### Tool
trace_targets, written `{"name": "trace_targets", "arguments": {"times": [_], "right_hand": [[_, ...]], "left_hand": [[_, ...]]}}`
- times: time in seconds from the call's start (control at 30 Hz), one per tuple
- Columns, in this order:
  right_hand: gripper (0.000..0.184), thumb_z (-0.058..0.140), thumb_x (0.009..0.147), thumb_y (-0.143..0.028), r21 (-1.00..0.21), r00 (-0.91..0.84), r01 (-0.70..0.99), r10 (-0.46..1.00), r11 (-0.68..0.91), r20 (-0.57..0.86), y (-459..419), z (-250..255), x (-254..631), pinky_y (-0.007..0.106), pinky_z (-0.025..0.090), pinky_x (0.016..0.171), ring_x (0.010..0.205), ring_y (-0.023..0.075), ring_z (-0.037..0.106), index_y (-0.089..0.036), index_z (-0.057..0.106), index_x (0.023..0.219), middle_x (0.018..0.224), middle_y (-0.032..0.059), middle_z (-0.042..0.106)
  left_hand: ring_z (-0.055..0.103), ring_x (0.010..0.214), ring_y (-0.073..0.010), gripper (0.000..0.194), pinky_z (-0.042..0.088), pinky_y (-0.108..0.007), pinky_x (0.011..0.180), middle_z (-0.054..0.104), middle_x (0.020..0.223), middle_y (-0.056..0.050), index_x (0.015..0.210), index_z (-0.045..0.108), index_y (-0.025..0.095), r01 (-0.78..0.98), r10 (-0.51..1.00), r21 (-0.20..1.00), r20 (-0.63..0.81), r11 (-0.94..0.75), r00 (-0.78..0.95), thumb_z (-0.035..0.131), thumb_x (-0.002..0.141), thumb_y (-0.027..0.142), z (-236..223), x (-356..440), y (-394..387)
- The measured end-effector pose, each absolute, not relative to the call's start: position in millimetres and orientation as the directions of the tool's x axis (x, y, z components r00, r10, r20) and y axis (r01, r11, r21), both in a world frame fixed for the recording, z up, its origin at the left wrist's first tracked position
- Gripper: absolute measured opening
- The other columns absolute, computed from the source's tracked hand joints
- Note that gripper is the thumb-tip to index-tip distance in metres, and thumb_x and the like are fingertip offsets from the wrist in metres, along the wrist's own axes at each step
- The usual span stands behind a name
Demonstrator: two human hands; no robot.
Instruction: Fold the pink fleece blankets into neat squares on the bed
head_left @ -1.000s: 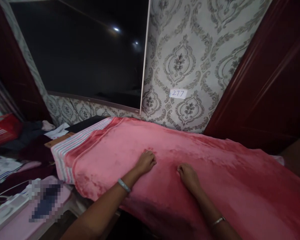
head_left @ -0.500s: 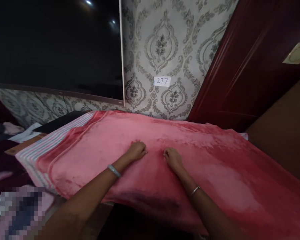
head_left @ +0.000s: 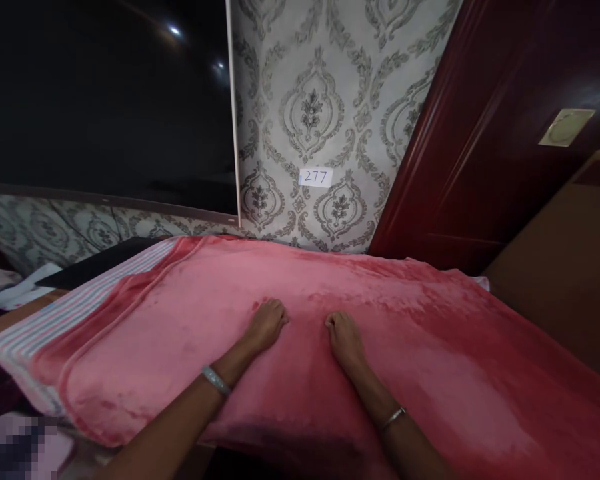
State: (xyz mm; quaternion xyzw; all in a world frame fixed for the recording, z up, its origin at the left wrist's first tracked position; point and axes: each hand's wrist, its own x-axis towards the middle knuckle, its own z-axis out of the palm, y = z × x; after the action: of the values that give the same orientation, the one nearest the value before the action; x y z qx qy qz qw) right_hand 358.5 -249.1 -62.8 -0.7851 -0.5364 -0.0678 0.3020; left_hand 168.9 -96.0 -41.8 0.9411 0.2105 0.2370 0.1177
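A pink-red plush blanket (head_left: pixel 190 313) is spread over a flat surface and hangs down at the near side. My left hand (head_left: pixel 269 323) rests on it left of the middle, curled into a loose fist. To its right, a short gap away, my right hand (head_left: pixel 344 335) also lies closed on the blanket, knuckles up. The fabric around both fists looks smooth, with no fold showing between the fingers. Under the blanket's left edge, a striped cloth (head_left: pixel 95 283) sticks out.
A large dark television (head_left: pixel 105 107) hangs on the patterned wall at the left. A paper label marked 277 (head_left: pixel 315 177) is on the wallpaper. The dark red door (head_left: pixel 460 140) and a brown panel (head_left: pixel 565 267) stand at the right. Papers (head_left: pixel 25 287) lie at the far left.
The view has shifted, so the wall and blanket sit slightly lower. Both hands stay closed on the blanket in nearly the same place.
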Motion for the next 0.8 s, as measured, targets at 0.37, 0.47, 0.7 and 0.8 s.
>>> {"name": "trace_targets", "arguments": {"times": [0.37,0.47,0.7,0.8], "right_hand": [[0.02,0.043,0.097,-0.017,-0.397,0.296,0.917,0.592,0.044,0.75,-256.7,-61.9,361.0,0.032,0.041,0.075,0.079,0.0206,0.052,-0.023,0.053,0.081,0.081,0.0038,0.06],[0.02,0.043,0.097,-0.018,-0.403,0.294,0.913,0.59,0.059,0.752,-256.5,-62.0,359.9,0.032,0.041,0.071,0.076,0.02,0.052,-0.023,0.051,0.08,0.079,0.0031,0.059],[0.021,0.04,0.098,-0.023,-0.472,0.335,0.882,0.684,0.015,0.648,-253.8,-68.3,360.7,0.032,0.044,0.069,0.076,0.0205,0.056,-0.022,0.055,0.083,0.081,0.005,0.062],[0.017,0.048,0.098,-0.029,-0.441,0.264,0.895,0.708,0.073,0.655,-257.0,-67.1,356.8,0.036,0.047,0.082,0.092,0.023,0.059,-0.02,0.061,0.103,0.099,0.0086,0.067]], "left_hand": [[0.057,0.081,-0.0208,0.019,0.044,-0.035,0.077,0.062,0.082,-0.005,0.082,0.055,0.02,0.274,0.415,0.315,0.616,-0.909,0.669,0.046,0.098,0.019,-40.5,164.5,-100.5],[0.057,0.079,-0.0206,0.019,0.043,-0.034,0.075,0.062,0.081,-0.005,0.08,0.055,0.02,0.299,0.379,0.236,0.65,-0.925,0.659,0.048,0.098,0.019,-42.5,165.8,-99.5],[0.058,0.076,-0.0195,0.02,0.041,-0.032,0.071,0.063,0.078,-0.004,0.081,0.057,0.02,0.35,0.369,0.159,0.621,-0.923,0.692,0.05,0.099,0.02,-44.7,165.7,-99.7],[0.058,0.075,-0.0196,0.02,0.041,-0.031,0.07,0.064,0.078,-0.004,0.083,0.059,0.019,0.378,0.391,0.154,0.6,-0.913,0.698,0.048,0.1,0.02,-44.1,164.0,-101.8]]}}
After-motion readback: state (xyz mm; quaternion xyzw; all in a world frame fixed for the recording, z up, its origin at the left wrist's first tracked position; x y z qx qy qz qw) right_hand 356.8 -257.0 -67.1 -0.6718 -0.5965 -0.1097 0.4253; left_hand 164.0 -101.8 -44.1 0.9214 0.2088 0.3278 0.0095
